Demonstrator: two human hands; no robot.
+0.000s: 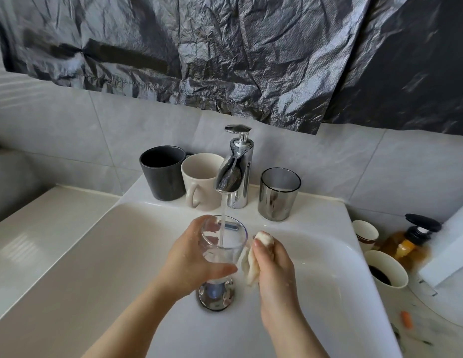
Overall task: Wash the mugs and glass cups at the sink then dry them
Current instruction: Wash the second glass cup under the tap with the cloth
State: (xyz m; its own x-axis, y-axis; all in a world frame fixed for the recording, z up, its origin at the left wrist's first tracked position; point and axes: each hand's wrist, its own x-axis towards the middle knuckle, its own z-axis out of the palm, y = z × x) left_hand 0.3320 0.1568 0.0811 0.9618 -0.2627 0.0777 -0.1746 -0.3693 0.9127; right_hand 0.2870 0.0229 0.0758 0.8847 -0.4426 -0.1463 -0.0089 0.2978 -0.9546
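Note:
My left hand point(189, 259) grips a clear glass cup point(224, 241) upright over the white sink point(101, 254), directly under the running chrome tap point(234, 171); the water stream falls into the cup. Just right of the cup, my right hand point(274, 270) clutches a pale, wet cloth or sponge point(251, 267). On the ledge behind the sink stand a dark grey mug point(163, 174), a cream mug point(202, 182) with its handle toward me, and a smoky mirrored glass cup point(278, 195). The chrome drain point(216, 295) shows below the held cup.
To the right of the sink sit two paper cups point(364, 233) point(386, 272), the nearer one holding dark liquid, an amber pump bottle point(408, 241) and a white box. Crumpled black plastic sheeting point(225, 52) hangs on the tiled wall above. A flat white counter lies left.

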